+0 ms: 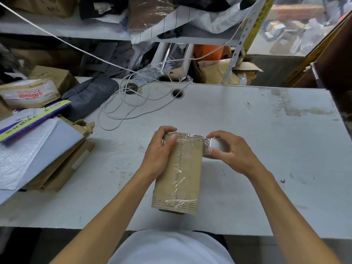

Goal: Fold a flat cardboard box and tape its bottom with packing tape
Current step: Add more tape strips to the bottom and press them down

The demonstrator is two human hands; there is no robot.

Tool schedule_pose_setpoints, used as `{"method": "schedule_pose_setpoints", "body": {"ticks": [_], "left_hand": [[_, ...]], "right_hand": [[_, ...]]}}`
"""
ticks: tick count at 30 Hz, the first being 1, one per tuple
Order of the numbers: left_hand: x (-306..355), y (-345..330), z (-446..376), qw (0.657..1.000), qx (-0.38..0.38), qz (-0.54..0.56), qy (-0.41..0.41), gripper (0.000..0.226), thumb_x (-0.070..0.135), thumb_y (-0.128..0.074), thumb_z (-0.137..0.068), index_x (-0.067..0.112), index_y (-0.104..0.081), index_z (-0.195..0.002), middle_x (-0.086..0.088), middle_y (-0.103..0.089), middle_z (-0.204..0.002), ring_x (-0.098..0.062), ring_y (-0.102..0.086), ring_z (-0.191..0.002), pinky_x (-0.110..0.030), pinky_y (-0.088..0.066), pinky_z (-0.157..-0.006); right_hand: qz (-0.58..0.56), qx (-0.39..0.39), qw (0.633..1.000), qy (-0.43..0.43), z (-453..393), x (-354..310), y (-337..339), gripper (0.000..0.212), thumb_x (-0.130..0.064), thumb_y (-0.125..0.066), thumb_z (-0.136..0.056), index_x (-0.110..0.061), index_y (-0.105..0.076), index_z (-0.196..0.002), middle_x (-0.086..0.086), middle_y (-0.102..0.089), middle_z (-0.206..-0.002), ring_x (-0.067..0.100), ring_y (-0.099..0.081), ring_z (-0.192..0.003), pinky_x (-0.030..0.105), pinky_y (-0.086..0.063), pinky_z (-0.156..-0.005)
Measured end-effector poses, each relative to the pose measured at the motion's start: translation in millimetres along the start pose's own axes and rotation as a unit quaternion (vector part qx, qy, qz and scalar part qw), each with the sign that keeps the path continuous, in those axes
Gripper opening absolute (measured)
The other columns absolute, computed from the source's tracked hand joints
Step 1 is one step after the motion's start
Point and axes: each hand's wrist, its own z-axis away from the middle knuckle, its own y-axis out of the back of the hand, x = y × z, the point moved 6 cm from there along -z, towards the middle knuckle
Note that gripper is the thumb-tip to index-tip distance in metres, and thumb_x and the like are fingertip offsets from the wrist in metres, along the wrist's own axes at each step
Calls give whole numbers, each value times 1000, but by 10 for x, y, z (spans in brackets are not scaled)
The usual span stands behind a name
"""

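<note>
A person's left hand (161,149) grips the far left corner of a small brown cardboard box (179,174), fingers curled over the far edge and thumb pressed flat on the top face. The right hand (231,151) pinches a roll of clear packing tape (213,147) between thumb and fingers, holding it just beside the box's far right corner. A strip of tape runs from the roll across the far end of the box, under the left thumb. The box lies lengthwise in front of the person, near the front edge of a scuffed white table (266,130), its long centre seam already covered by a wrinkled, shiny strip of tape that runs to the near end. Both bare forearms reach in from the bottom of the view, above a white garment (171,248). Beyond the box, a loose white cable (122,109) coils on the table near a round cable hole (177,93). On the left of the table sit a stack of flat cardboard and white padded mailers (38,149), a taped parcel (30,93) and a dark grey bag (91,94). Behind the table, cluttered shelves (76,29) hold boxes, bags and plastic wrapping.
</note>
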Motion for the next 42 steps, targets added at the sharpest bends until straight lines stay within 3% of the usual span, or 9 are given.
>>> {"method": "schedule_pose_setpoints", "body": {"ticks": [3, 6, 13, 17, 21, 26, 30, 38, 42], "left_hand": [[18, 8, -66, 999, 42, 0, 10, 7, 29, -55, -99, 27, -62, -98, 12, -63, -90, -6, -58, -81, -26, -45, -76], [-7, 28, -114, 997, 58, 22, 36, 12, 27, -59, -96, 18, -65, -91, 7, -62, -80, -8, -55, -73, -26, -45, -70], [-230, 6, -78, 992, 83, -84, 55, 6, 23, -58, -95, 22, -64, -94, 8, -65, -92, -12, -59, -88, -19, -41, -69], [-270, -103, -45, 992, 58, -67, 88, 38, 48, -69, -85, 26, -58, -114, 7, -64, -109, -12, -62, -99, -28, -50, -82], [-337, -37, 23, 987, 77, -107, 89, 34, 48, -71, -85, 18, -61, -98, 5, -69, -94, -13, -66, -88, -27, -44, -67], [-362, 32, -36, 986, 66, -135, 74, 35, 46, -70, -87, 14, -61, -100, 6, -67, -93, -9, -63, -85, -23, -42, -65], [-379, 11, -78, 984, 58, -151, 70, 36, 46, -70, -87, 14, -58, -98, 5, -65, -90, -5, -59, -80, -23, -41, -63], [-438, 6, -16, 986, 62, -141, 65, 41, 49, -72, -84, 15, -55, -100, 4, -67, -90, -10, -64, -83, -23, -44, -63], [-410, 4, -14, 986, 58, -142, 66, 42, 50, -72, -84, 14, -55, -99, 5, -66, -88, -10, -63, -81, -21, -45, -63]], "right_hand": [[-13, 19, 1000, -7, 38, -20, -36, 28, -37, -56, -84, -29, -68, -108, -15, -67, -106, 7, -61, -99, 22, -48, -82], [-5, 35, 999, -9, 39, -6, -51, 22, -31, -60, -88, -28, -69, -108, -17, -67, -104, 6, -61, -98, 22, -48, -82], [-3, 15, 999, -50, 66, 200, -262, 22, -17, -74, -84, -25, -73, -105, -17, -68, -99, 0, -63, -91, 19, -48, -84], [-17, 29, 998, -48, -18, 182, -203, 22, -16, -74, -82, -25, -73, -103, -17, -68, -96, -7, -62, -88, 11, -45, -81], [1, 1, 999, -40, 12, 158, -284, 26, -15, -68, -84, -23, -71, -109, -11, -70, -105, 5, -63, -97, 22, -49, -87], [4, -53, 996, -74, -37, 190, -286, 36, -17, -58, -83, -36, -68, -112, -3, -69, -96, 13, -60, -83, 28, -49, -74], [12, -111, 988, -104, -170, 231, -274, 33, -21, -59, -83, -43, -68, -107, -1, -67, -100, 16, -63, -91, 36, -54, -79], [50, -132, 983, -118, -277, 315, -440, 33, -20, -59, -88, -31, -71, -117, -9, -65, -116, 6, -56, -105, 18, -42, -78], [80, -102, 985, -115, -295, 345, -510, 27, -26, -63, -88, -26, -72, -114, -21, -64, -89, 6, -53, -86, 20, -38, -66]]}}
